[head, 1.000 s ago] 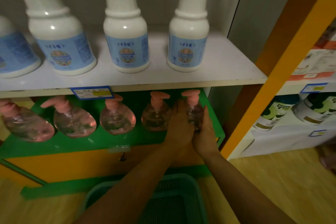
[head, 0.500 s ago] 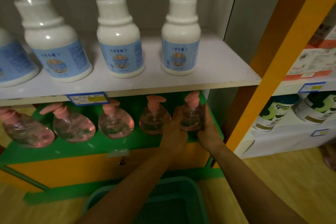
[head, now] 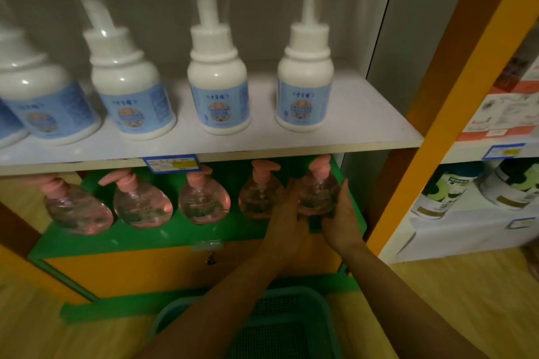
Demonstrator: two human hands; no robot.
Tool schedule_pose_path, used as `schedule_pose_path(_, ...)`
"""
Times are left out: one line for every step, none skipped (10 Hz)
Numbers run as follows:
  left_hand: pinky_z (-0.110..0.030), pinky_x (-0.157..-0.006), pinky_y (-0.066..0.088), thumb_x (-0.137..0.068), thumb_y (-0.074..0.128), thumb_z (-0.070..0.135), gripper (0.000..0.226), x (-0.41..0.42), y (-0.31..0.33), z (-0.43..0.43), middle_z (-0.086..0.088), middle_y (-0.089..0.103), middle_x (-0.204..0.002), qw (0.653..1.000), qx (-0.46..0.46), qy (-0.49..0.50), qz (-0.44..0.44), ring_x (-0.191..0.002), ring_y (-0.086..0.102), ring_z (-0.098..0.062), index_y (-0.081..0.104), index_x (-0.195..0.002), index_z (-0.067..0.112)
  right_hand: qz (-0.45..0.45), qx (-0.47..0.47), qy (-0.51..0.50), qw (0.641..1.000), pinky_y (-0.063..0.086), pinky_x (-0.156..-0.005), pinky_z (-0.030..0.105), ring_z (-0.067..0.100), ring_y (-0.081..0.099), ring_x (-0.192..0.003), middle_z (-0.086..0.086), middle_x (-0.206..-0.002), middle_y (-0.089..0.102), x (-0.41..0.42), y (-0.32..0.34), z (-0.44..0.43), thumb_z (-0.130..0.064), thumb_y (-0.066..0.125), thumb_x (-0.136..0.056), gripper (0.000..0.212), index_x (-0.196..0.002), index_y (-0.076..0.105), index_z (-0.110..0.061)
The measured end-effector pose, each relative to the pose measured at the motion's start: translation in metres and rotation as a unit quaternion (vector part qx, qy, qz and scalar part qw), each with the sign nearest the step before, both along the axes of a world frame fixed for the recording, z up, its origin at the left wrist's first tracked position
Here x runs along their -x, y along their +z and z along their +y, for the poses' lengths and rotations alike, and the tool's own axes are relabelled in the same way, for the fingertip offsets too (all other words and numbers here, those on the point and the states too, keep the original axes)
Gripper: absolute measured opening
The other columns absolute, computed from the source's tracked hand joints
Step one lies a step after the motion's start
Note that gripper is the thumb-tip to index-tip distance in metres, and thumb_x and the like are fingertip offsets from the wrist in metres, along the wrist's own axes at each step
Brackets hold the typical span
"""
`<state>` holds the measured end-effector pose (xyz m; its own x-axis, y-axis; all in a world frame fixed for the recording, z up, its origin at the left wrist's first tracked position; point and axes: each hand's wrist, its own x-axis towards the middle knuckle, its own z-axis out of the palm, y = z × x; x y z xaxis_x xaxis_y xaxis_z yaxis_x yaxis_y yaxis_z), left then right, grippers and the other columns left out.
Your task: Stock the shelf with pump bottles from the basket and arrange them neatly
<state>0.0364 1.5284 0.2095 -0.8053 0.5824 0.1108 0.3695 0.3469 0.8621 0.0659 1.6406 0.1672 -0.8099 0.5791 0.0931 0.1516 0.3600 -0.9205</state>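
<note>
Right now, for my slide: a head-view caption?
Left hand and right hand cup the rightmost pink bottle on the green shelf.

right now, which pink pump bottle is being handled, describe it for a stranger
Find the green shelf under the white shelf board. In its row of clear pink-pump bottles, take the far-right bottle. Only it is cupped by the left hand and right hand.

Row of clear, pink-topped pump bottles (head: 202, 203), upright on green shelf (head: 163, 237)

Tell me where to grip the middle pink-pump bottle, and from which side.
Probably its wide clear belly, from the front, a hand on each flank: the bottle stands upright, gaps lie either side, and the white shelf overhangs its pump.
</note>
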Motion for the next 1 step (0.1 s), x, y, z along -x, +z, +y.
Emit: schedule_pose_path(-0.013, -0.104, 0.032, -0.086, 0.040, -0.002, 0.045, -0.0063, 0.0106, -0.0306, 0.001, 0.046, -0.132, 0.997, -0.062, 0.030, 0.042, -0.120, 0.037, -0.004, 0.045, -0.129, 0.013, 0.014, -0.018, -0.036, 0.999, 0.043, -0.090, 0.027, 0.025, 0.051, -0.113, 0.011, -0.121, 0.053, 0.0007, 0.0135, -0.0110, 0.001, 0.051, -0.085, 0.041, -0.125, 0.044, -0.009)
